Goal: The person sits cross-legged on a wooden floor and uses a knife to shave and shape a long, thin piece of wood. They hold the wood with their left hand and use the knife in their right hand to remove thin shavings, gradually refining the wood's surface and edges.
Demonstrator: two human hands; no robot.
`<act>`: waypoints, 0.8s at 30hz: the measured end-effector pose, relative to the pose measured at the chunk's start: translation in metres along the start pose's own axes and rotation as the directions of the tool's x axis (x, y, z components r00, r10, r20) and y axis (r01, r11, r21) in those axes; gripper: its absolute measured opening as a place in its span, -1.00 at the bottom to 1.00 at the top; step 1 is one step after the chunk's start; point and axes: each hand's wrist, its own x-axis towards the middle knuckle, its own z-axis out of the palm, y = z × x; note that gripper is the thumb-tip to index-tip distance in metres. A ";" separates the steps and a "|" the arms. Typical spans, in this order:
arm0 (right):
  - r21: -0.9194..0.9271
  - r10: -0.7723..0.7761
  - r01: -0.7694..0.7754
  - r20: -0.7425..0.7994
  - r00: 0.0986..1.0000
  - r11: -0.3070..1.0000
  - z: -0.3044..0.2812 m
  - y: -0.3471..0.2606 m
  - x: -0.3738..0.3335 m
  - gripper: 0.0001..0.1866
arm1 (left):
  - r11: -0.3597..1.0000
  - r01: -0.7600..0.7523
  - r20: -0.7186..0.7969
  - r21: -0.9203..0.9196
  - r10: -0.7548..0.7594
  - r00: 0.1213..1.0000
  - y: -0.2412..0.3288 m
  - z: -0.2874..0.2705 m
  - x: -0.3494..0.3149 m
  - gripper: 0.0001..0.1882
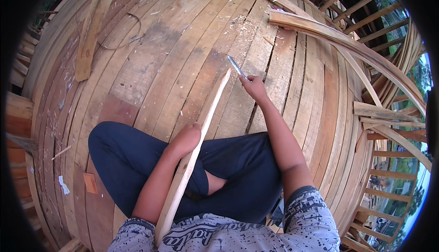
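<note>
A long pale wooden pole [208,119], shaved to a narrow tip, slants from against my body over my crossed legs and out above the floor. My left hand [188,138] is closed around its middle, the fingers partly hidden behind the wood. Out in front and to the right, my right hand [253,87] grips a knife [236,65] by its handle, which the fingers mostly cover. The blade points forward and left, just beyond the pole's tip, and looks apart from it.
I sit on a plank floor [155,73] with dark gaps between boards. Wood shavings [240,28] lie ahead. A long board [93,37] rests at the far left, and curved planks [329,32] cross the far right. Slatted framing [388,190] edges the right side.
</note>
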 end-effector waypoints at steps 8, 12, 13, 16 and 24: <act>0.049 -0.060 0.058 0.029 0.998 0.997 -0.011 -0.005 -0.021 -0.48 | 0.985 0.067 0.064 -0.161 -0.058 0.996 0.005 0.003 -0.003 -0.42; 0.067 -0.105 0.103 0.025 0.994 0.992 -0.014 -0.007 -0.029 -0.65 | 0.962 0.112 0.109 -0.251 -0.087 0.990 -0.006 -0.002 0.005 -0.46; 0.083 -0.127 0.125 0.020 0.992 0.989 -0.015 -0.003 -0.027 -0.69 | 0.948 0.126 0.134 -0.293 -0.089 0.987 -0.004 -0.004 0.004 -0.47; 0.119 -0.184 0.183 -0.003 0.983 0.976 -0.017 0.002 -0.026 -0.78 | 0.905 0.158 0.203 -0.396 -0.081 0.976 0.002 -0.014 -0.001 -0.49; 0.016 -0.109 0.108 0.058 0.992 0.994 -0.027 -0.009 -0.033 -0.72 | 0.815 0.192 0.317 -0.547 -0.011 0.948 0.019 -0.024 -0.019 -0.41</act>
